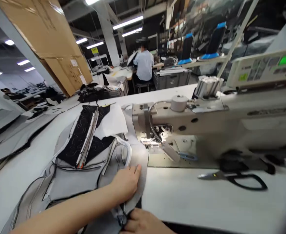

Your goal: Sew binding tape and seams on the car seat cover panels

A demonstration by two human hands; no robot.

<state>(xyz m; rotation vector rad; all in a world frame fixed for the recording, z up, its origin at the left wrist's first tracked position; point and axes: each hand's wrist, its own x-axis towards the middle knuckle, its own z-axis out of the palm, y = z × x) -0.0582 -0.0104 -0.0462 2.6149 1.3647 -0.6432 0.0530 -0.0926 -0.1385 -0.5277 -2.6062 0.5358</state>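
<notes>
My left hand (126, 182) lies flat, fingers together, pressing on grey fabric pieces (79, 182) spread over the white table, just left of the sewing machine's needle area (155, 139). My right hand (143, 223) is at the bottom edge, fingers closed on the near end of the grey fabric strip (133, 201). A black quilted piece with a zipper (86, 139) lies on top of the grey stack. White piping (127, 151) curves along the fabric edge near my left fingertips.
The white sewing machine (218, 120) fills the right side, its control panel (262, 68) above. Black-handled scissors (233, 177) lie on the table (206, 201) in front of it. More grey pieces (8, 139) lie at left. A person sits at a far bench (144, 65).
</notes>
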